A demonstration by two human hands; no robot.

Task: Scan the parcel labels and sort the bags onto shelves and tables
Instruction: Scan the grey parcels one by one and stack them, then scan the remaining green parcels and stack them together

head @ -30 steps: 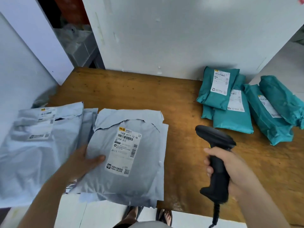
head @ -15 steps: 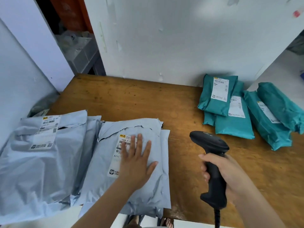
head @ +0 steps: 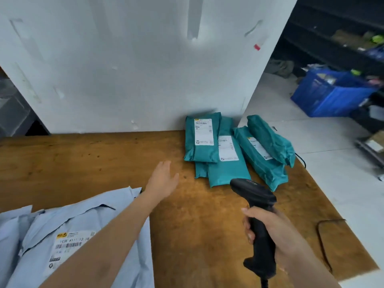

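Several teal parcel bags (head: 226, 163) with white labels lie piled at the back right of the wooden table (head: 87, 163). My left hand (head: 163, 179) stretches out over the bare tabletop, fingers straight, a short way left of the teal pile and holding nothing. My right hand (head: 272, 231) grips the handle of a black barcode scanner (head: 254, 194), whose head points toward the teal bags. Grey parcel bags (head: 68, 235) lie at the front left, partly under my left forearm; the top one shows a barcode label (head: 68, 244).
A white wall panel (head: 145, 69) stands behind the table. To the right, on the floor, sit a blue crate (head: 328, 94) and dark shelving (head: 342, 34) with goods. A black cable (head: 324, 242) loops on the table's right side.
My left hand left the grey bag it was pressing and reached forward and right toward the teal bags. The view swung right. The scanner stays in my right hand.
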